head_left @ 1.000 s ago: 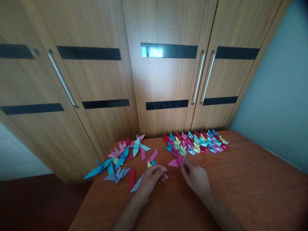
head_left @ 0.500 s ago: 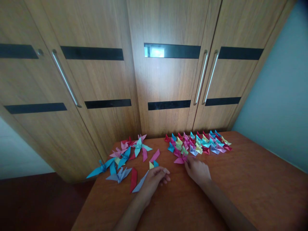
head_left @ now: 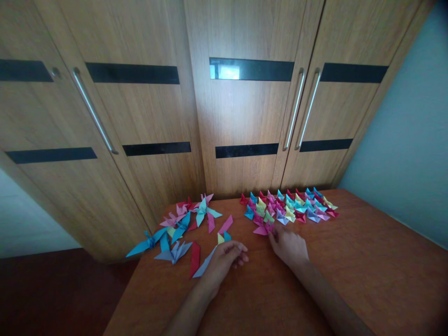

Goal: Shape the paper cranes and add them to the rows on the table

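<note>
My right hand (head_left: pixel 289 246) pinches the tail of a pink folded paper piece (head_left: pixel 262 229) that lies at the near left corner of a tidy block of small coloured origami pieces (head_left: pixel 290 209). My left hand (head_left: pixel 226 257) rests on the wooden table (head_left: pixel 350 275) with fingers curled, nothing visibly in them. It lies just right of a loose spread of paper cranes (head_left: pixel 182 228) in blue, pink, red and teal; a grey-blue crane wing (head_left: pixel 205 263) touches its wrist side.
Tall wooden wardrobe doors (head_left: pixel 241 102) with metal handles stand right behind the table's far edge. A pale blue wall (head_left: pixel 409 149) runs along the right. Dark floor (head_left: pixel 52 294) lies past the table's left edge.
My right hand slid the pink folded piece forward, up to the near left corner of the tidy block. My left hand stayed in place.
</note>
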Tool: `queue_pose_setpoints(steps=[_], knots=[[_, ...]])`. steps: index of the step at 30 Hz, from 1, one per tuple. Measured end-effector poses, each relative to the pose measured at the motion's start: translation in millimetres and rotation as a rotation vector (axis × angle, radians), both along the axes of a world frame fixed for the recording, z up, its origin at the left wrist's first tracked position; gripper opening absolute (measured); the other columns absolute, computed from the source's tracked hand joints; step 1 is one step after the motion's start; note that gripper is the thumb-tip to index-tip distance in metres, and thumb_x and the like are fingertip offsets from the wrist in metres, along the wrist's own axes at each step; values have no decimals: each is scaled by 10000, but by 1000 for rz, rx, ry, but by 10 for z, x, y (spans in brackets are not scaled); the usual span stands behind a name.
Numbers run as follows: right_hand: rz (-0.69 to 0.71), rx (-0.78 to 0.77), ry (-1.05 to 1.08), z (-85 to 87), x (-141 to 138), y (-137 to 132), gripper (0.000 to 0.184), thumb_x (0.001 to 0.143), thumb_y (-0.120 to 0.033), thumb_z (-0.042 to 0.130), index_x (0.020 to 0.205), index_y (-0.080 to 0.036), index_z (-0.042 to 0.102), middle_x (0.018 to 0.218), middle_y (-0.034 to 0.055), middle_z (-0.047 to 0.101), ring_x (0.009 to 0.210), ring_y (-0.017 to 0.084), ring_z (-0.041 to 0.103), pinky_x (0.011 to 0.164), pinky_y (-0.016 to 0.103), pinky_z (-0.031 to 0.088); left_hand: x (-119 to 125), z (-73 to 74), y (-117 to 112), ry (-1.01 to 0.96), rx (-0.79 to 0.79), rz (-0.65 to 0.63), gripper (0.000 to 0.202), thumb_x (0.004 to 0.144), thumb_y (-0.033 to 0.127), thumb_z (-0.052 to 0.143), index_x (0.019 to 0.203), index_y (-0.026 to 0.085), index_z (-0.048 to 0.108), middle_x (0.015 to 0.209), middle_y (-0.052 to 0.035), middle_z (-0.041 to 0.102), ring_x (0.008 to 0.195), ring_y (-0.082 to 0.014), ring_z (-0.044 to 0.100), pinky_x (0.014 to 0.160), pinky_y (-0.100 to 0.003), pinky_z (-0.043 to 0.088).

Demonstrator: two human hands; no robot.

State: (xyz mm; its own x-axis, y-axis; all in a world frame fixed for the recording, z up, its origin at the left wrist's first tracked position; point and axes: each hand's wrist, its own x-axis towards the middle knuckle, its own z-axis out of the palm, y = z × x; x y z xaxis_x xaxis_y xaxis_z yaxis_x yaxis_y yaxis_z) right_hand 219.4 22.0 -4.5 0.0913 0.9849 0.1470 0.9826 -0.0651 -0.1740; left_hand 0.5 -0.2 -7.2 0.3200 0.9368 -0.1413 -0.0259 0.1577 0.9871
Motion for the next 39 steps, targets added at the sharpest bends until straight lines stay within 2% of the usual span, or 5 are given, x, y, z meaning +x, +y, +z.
queue_pose_setpoints(steps=[8, 13, 17, 32, 39], knots=[[84, 105, 74, 116, -97, -144, 221, 897, -351, 417, 837, -208, 575, 776, 42, 662, 656, 162, 617, 531, 237, 279, -63, 62, 43, 4, 49, 29, 287, 836, 406, 530, 885, 146, 639, 767, -51, 683, 625, -108, 562, 546, -195, 369], [388, 36, 175, 59, -480, -165, 232, 894, -309, 419, 757, -208, 577, 755, 13, 656, 692, 135, 599, 573, 229, 297, -328, 437, 291, 397, 336, 297, 298, 884, 392, 488, 977, 151, 636, 906, -68, 667, 742, -148, 609, 639, -253, 481], [465, -44, 191, -99, -698, -159, 240, 890, -313, 428, 749, -205, 589, 763, 13, 662, 717, 135, 596, 585, 227, 297, -590, 749, 546, 685, 435, 449, 305, 886, 317, 536, 1147, 162, 545, 1152, -78, 575, 959, -206, 593, 807, -402, 512], [499, -15, 367, -214, -681, -174, 236, 880, -299, 443, 724, -198, 590, 741, 6, 641, 692, 130, 567, 603, 217, 306, -703, 1026, 813, 996, 561, 242, 321, 871, 315, 558, 1155, 163, 548, 1149, -67, 569, 986, -229, 585, 822, -405, 505], [497, -39, 952, -223, -620, -106, 409, 878, -489, 412, 642, -178, 533, 563, -30, 508, 536, 100, 467, 520, 207, 312, -653, 1043, 526, 1091, 677, 71, 128, 855, 203, 541, 918, 189, 652, 1020, -75, 634, 978, -220, 570, 876, -358, 430]])
